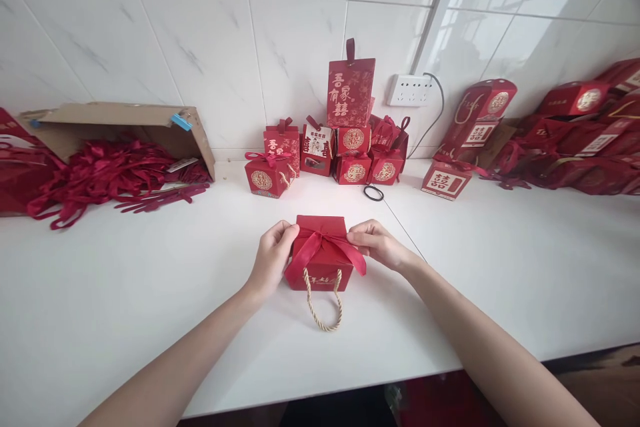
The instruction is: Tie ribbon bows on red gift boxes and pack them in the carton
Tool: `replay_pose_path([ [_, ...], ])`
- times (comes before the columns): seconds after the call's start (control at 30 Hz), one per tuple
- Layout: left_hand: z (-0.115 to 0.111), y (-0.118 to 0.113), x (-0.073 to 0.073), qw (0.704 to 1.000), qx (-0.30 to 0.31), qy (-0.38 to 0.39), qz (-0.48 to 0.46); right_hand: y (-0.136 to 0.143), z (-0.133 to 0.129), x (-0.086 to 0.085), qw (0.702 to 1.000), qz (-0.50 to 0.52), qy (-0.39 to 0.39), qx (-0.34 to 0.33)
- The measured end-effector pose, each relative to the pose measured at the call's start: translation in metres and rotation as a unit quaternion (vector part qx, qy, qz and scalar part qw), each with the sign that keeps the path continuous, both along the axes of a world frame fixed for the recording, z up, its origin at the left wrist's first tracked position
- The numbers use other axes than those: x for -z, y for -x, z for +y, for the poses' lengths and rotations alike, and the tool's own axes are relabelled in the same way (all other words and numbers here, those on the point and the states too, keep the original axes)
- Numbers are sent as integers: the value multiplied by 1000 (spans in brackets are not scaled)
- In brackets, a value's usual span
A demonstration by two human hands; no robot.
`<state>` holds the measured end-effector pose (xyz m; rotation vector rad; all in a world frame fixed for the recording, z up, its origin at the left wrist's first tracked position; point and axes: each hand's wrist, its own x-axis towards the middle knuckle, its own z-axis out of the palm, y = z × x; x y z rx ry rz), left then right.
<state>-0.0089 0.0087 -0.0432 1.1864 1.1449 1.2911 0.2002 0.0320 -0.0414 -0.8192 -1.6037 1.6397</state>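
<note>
Here we are at the bow! My left fingers [289,233] are pinching the red ribbon [324,237] on one side, my right fingers [361,238] are nipping it on the other, and the knot sits neatly between them. Underneath, right in front of me, the red gift box [323,269] stands on the white desk [150,280], its twisted cord handle [327,329] looping down towards me. Gold script on the front: I can read 年好 in the middle, while the cord ends cover the outer characters.

Up to the back row, and the tall box [351,90] standing highest calls out 吾家有囍! Below it, a medallion box [354,140] shows 囍 in a gold round. Just left, the picture box [319,145] carries 囍 too; its top line is too small for me. Over on the right, a white-labelled box [447,181] bears a bold red 囍. Far left, an open carton [125,113] spills a ribbon heap [115,173].
</note>
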Motion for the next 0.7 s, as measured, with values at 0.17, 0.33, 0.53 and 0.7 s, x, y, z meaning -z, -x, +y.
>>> replay_pose_path([
  [0.17,1,0,-2,999,25,6,-27,-9,3,-11,977,-143,-68,144],
  [0.33,2,-2,-2,998,39,24,-35,-7,-11,-25,970,-181,-162,30],
  [0.53,-5,2,-12,992,-8,-113,55,5,-46,-14,906,-265,-316,92],
  [0.7,-31,1,-42,821,-27,-540,182,1,-79,-17,816,-254,-474,211],
])
